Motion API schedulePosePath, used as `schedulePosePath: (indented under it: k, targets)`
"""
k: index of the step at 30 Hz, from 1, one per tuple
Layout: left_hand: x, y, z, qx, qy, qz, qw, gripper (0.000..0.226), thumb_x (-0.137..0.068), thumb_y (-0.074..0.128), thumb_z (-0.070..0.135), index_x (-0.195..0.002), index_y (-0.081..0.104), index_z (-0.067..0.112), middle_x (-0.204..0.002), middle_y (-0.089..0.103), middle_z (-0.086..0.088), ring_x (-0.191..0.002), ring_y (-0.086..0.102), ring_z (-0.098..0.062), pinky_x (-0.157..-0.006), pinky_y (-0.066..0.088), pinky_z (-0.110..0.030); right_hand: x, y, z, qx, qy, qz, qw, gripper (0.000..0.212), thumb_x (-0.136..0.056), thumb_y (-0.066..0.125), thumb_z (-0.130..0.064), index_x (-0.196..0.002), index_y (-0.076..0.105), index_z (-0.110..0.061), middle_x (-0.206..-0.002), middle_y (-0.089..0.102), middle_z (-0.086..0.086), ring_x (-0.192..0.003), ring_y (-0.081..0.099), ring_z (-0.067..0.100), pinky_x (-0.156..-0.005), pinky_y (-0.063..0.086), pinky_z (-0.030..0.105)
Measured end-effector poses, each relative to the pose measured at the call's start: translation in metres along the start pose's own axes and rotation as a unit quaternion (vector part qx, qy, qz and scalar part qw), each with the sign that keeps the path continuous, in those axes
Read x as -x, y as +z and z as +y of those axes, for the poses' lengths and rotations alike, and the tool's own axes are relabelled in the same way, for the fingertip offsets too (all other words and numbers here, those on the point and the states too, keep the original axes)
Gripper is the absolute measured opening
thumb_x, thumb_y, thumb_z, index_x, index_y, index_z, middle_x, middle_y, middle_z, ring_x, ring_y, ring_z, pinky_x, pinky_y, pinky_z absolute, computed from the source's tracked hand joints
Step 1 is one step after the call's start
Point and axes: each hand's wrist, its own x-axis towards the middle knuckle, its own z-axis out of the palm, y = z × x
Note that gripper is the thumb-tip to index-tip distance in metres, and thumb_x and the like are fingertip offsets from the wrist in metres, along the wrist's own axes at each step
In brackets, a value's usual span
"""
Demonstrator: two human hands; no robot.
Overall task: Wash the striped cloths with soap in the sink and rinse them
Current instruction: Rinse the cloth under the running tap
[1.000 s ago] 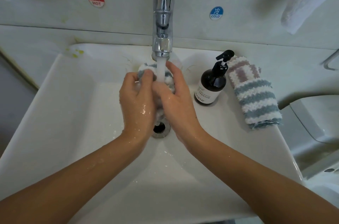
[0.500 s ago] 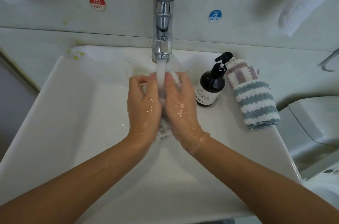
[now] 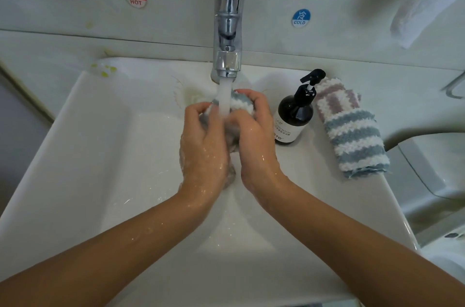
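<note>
While both hands, left [image 3: 203, 145] and right [image 3: 254, 138], grip the striped cloth [image 3: 239, 104] under the faucet [image 3: 227, 30], I'd squeeze hard, rotating folds through the stream.

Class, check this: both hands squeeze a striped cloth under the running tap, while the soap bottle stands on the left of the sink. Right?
Not quite. The head view shows the soap bottle on the sink's right, beside the second striped cloth. Both hands, left and right, do squeeze a striped cloth under the running tap.
</note>
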Motion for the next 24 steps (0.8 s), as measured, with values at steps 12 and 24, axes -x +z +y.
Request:
schedulePosePath:
  k: [12, 24]
  targets:
    - [-0.019, -0.002, 0.006, 0.018, 0.036, -0.005, 0.999, 0.051, -0.099, 0.048, 0.030, -0.049, 0.039, 0.021, -0.043, 0.039, 0.011, -0.043, 0.036, -0.004, -0.050, 0.033, -0.026, 0.002, 0.005, -0.004, 0.110, 0.057, -0.020, 0.992, 0.030, -0.095, 0.053, -0.046, -0.084, 0.064, -0.021, -0.084, 0.070, -0.003, -0.083, 0.068, 0.013, -0.082, 0.058, 0.040]
    - [-0.007, 0.003, 0.001, 0.043, -0.020, -0.076, 0.996, 0.020, -0.096, 0.050, 0.048, -0.094, 0.049, 0.028, -0.076, 0.063, 0.012, -0.062, 0.061, 0.007, -0.060, 0.053, -0.019, -0.008, -0.005, -0.008, -0.002, 0.027, 0.087, 0.996, 0.015, -0.103, 0.044, -0.032, -0.098, 0.047, -0.018, -0.082, 0.057, -0.005, -0.067, 0.057, 0.004, -0.063, 0.048, 0.024]
